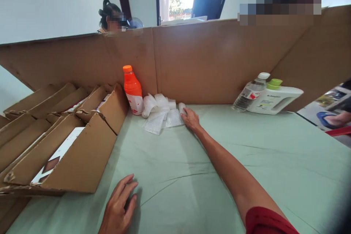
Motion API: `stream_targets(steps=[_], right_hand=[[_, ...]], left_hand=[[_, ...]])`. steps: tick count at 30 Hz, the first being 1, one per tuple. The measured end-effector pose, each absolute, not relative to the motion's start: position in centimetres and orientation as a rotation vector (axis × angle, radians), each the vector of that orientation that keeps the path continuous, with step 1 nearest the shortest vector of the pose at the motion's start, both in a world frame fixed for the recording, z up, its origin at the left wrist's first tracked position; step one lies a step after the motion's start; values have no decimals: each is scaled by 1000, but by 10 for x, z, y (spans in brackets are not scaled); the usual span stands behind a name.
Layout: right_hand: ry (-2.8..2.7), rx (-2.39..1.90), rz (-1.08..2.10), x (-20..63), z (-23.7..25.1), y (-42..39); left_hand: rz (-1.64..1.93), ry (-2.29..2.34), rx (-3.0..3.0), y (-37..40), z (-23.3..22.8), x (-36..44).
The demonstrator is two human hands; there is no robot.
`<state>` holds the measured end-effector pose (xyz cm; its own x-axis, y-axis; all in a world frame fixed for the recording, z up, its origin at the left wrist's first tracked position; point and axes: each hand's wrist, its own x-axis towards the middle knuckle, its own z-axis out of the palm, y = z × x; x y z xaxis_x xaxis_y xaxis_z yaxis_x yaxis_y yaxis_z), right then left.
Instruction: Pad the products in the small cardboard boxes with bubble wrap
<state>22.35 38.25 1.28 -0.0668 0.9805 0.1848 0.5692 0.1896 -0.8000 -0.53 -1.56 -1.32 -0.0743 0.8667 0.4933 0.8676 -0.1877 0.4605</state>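
Observation:
My right hand (190, 119) reaches far across the green-covered table (246, 161) and rests on the right edge of a crumpled pile of bubble wrap (160, 113), fingers on a small roll of it. An orange bottle (132, 89) with an orange cap stands upright just left of the wrap, against the cardboard wall. My left hand (119, 208) lies flat on the cloth near the front edge, fingers spread, holding nothing, beside the corner of an open cardboard box (82, 161).
Several open cardboard boxes (41, 117) fill the left side. A tall cardboard partition (214, 62) runs along the back. At the back right lie a clear water bottle (251, 93) and a white jug with green cap (274, 98). A person sits beyond the partition.

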Motion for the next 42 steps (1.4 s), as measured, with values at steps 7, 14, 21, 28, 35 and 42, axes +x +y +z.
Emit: stream_targets(steps=[7, 14, 21, 28, 35, 42], right_hand=[[-1869, -1365, 668, 213, 18, 388], [-1785, -1352, 522, 261, 11, 351], [-1912, -1238, 685, 272, 14, 265], [-2039, -1049, 813, 242, 44, 200], [-2227, -801, 1046, 222, 53, 136], [-2307, -732, 1319, 193, 44, 101]], left_hand=[[-987, -1868, -1762, -44, 75, -18], [-743, -1890, -1435, -32, 141, -71], [-966, -1979, -1434, -18, 121, -88], [-1024, -1972, -1749, -52, 134, -82], [-1107, -1986, -1543, -120, 137, -94], [-1847, -2482, -990, -137, 59, -93]])
